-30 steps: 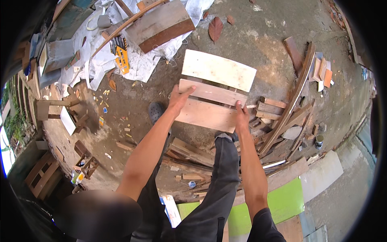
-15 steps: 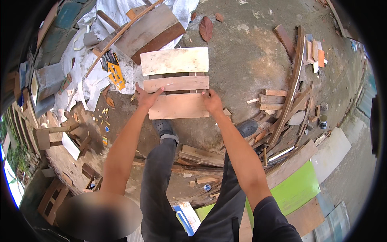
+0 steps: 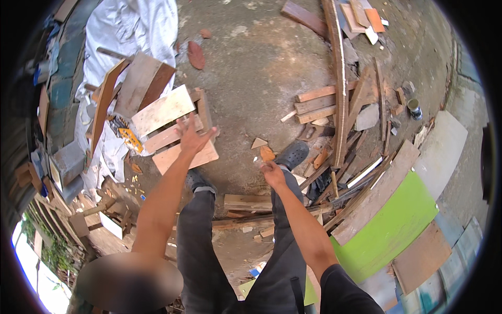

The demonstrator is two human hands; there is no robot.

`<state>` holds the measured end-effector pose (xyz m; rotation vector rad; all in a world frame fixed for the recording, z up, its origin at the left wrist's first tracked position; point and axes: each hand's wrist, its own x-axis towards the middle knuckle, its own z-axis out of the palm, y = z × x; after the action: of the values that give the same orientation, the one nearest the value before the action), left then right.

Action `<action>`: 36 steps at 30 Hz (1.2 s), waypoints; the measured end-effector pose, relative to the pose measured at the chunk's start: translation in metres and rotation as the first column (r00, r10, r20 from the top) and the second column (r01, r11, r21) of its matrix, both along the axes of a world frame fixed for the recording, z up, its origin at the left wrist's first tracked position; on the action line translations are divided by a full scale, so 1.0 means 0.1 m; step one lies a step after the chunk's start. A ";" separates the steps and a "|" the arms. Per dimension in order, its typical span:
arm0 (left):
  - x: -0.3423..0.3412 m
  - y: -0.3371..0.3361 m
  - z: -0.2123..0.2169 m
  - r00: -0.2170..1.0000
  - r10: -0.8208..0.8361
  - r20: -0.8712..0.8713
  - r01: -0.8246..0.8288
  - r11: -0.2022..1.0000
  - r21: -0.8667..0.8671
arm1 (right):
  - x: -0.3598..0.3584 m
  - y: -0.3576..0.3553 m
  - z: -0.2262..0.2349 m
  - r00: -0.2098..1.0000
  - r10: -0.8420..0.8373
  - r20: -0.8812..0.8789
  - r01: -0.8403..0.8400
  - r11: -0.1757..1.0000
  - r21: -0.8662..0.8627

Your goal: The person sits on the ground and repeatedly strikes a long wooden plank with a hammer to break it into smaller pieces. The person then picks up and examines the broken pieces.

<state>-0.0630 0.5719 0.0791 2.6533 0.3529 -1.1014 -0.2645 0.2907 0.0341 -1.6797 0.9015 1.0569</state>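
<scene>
While the left hand spans the pale slatted wooden piece with its grip spread wide, that piece sits on the grey concrete floor, near the grey-and-brown wooden boards on the left. The right hand has its fingers curled just beside a dry orange-brown leaf and a dark grey perforated clog; whether its grip holds anything, I cannot tell.

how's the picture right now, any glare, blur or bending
In the head view, glare whites out the lower-left edge, a smeared oval blurs the bottom left, the green board looks bowed toward the rim, and light on the slatted wooden piece is soft.
</scene>
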 end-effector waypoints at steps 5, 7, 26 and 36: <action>0.28 0.44 -0.03 0.936 -0.093 -0.339 0.093 0.996 -0.015 | -0.11 -1.36 0.34 0.995 -0.089 -0.038 0.083 0.987 -0.141; 0.54 -0.27 0.27 0.881 -0.167 -0.443 0.327 0.891 0.315 | -0.08 -1.95 0.40 0.991 -0.132 -0.012 0.127 0.972 -0.198; 1.08 -3.10 1.17 0.788 -0.482 -0.383 0.185 0.780 -0.598 | 1.01 -1.97 1.19 0.248 -0.960 0.131 0.964 0.258 0.068; 2.82 -2.65 0.72 0.834 -0.489 -0.257 0.279 0.775 -0.567 | 1.77 -0.66 0.94 0.267 -0.945 0.188 0.956 0.284 0.070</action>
<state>0.2189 0.3069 0.1508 2.0560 -0.4170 -1.5966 -0.0879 0.2248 0.1283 -0.8637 1.5221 -0.0254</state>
